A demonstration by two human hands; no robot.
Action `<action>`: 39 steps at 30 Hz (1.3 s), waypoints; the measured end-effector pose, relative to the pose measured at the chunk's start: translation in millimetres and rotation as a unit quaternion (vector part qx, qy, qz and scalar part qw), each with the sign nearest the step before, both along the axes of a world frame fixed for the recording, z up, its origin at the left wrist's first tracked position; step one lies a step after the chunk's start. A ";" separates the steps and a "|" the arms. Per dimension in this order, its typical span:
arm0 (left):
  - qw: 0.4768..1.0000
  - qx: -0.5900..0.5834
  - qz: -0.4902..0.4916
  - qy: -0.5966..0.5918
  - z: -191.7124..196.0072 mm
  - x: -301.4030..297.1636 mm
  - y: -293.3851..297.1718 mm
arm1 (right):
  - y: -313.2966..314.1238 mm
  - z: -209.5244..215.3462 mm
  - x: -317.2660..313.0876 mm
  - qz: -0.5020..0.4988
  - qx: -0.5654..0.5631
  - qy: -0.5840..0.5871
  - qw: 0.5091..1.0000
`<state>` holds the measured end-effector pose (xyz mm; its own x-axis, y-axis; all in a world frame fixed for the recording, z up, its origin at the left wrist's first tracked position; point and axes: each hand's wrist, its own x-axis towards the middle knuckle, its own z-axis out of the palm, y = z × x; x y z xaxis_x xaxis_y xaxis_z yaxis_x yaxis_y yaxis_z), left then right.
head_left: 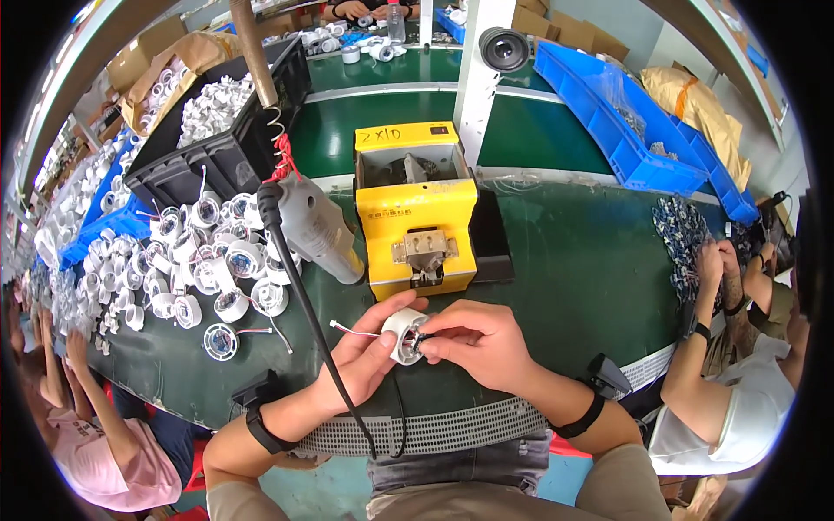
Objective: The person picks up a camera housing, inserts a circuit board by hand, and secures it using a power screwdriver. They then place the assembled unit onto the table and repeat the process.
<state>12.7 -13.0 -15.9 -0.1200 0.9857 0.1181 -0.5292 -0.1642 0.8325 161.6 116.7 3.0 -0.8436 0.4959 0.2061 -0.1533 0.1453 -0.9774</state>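
Steady the white housing (400,326) in the left hand (358,356), wrapped around its outer wall, above the surface (565,286) toward the near edge. Ease gently with the right hand (482,343), seemingly pinching a small dark part (422,340) at the open mouth. Best not to tug the white lead (354,331). Angled inward over the near edge, palms facing.

left hand (358,354) on housing (397,326), right hand (482,343) pinching part (422,340)
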 end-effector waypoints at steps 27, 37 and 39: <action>0.966 -0.139 0.035 0.216 1.4 -4.1 4.3 | -5.2 23.2 -39.5 -0.175 0.345 0.074 0.919; 0.973 -0.210 -0.012 0.097 -15.7 -12.8 7.7 | -14.1 26.2 -103.5 -0.108 0.173 0.183 0.962; 0.972 -0.219 0.027 0.086 -17.1 -10.1 7.5 | -17.0 45.9 -92.7 -0.159 0.057 0.326 0.930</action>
